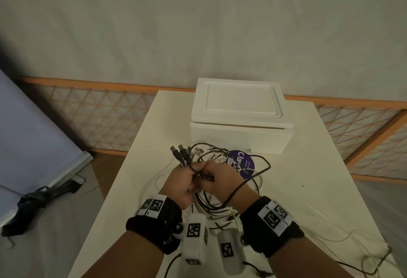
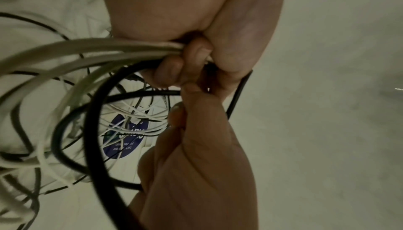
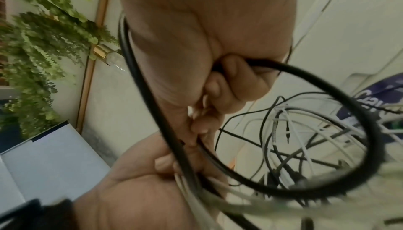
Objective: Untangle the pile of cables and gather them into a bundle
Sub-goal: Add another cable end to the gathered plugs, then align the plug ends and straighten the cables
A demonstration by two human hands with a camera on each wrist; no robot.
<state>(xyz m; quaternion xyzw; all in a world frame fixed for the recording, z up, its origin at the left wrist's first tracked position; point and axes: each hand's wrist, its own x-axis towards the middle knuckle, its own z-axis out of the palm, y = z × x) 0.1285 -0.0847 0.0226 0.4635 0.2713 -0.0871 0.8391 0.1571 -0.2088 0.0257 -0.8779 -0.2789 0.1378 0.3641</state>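
A tangle of black and white cables (image 1: 211, 202) hangs between both hands above the white table (image 1: 308, 167). My left hand (image 1: 187, 176) grips a bunch of them, with several plug ends (image 1: 179, 153) sticking up out of the fist. In the left wrist view its fingers (image 2: 191, 52) curl round white cables (image 2: 109, 49). My right hand (image 1: 217, 174) touches the left and pinches a black cable (image 1: 262, 168) that loops round its wrist. In the right wrist view the curled fingers (image 3: 237, 78) hold that black loop (image 3: 327, 85); the left hand (image 3: 141, 190) lies below.
A closed white foam box (image 1: 240, 110) stands at the table's back. A round purple printed disc (image 1: 243, 164) lies under the cables before it. Thin loose cables (image 1: 330, 222) trail over the table's right front. A dark folded umbrella (image 1: 39, 200) lies on the floor to the left.
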